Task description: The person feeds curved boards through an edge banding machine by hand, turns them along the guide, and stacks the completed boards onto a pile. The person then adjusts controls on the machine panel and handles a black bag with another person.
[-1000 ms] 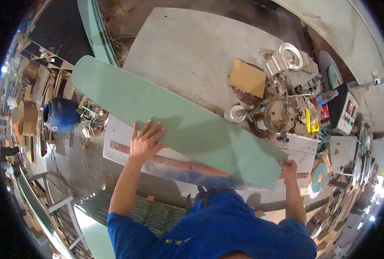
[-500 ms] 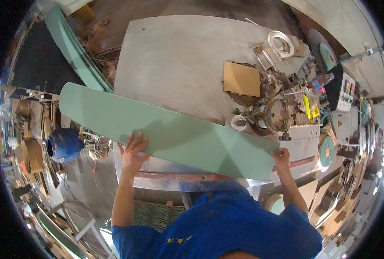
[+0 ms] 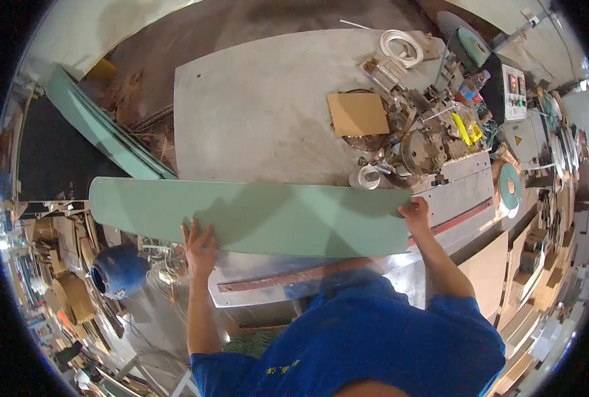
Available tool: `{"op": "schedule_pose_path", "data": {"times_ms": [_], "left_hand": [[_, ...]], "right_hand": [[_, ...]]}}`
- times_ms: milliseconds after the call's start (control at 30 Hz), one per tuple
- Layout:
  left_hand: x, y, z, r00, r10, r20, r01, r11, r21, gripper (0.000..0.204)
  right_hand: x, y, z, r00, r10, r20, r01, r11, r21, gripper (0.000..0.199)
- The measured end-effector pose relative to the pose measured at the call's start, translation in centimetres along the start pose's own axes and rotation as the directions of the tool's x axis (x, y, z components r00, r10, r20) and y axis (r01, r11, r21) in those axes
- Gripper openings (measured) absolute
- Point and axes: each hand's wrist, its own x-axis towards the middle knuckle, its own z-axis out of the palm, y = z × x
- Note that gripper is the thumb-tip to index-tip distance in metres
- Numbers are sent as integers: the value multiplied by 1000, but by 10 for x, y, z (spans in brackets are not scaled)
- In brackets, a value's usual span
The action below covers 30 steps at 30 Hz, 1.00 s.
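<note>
A long, flat green board [image 3: 261,205] with a rounded left end lies across the near part of a grey metal table [image 3: 241,112]. Its left end juts out past the table's edge. My left hand [image 3: 200,250] rests on the board's near edge with fingers spread. At the squared right end, my right hand [image 3: 416,216] pinches the board's edge; its thumb is partly hidden. Just beyond the board, close to its right end, stand a white roll [image 3: 365,177] and a greasy round machine part [image 3: 423,152].
A brown cardboard piece [image 3: 358,114] covers part of the machinery. Behind it sits a coil of white tubing [image 3: 401,48]; a control box [image 3: 511,89] stands at right. More green boards [image 3: 99,126] lean at far left, above a blue drum [image 3: 119,271]. A reddish strip [image 3: 307,270] runs along the table's front.
The view has turned, so table and board both appear rotated, the board now nearly level. Both hands keep their places on the board, and it shows little shift against the table.
</note>
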Motion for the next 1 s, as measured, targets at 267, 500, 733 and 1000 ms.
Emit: {"op": "schedule_pose_path", "data": {"times_ms": [267, 500, 733, 1000], "left_hand": [[45, -63, 4, 314, -928, 199, 22, -203, -979, 59], [47, -121, 1, 608, -761, 227, -5, -290, -957, 68], [44, -155, -12, 577, -806, 133, 11, -155, -988, 62], [10, -212, -23, 435, -884, 170, -46, -210, -977, 65]], "right_hand": [[-33, -53, 41, 988, 66, -138, -59, 997, 51, 44], [-46, -116, 62, 967, 192, -168, -177, 979, 103, 44], [-53, -129, 93, 976, 172, -133, -167, 985, 52, 43], [-66, -162, 115, 991, 3, -133, 6, 998, 63, 44]]}}
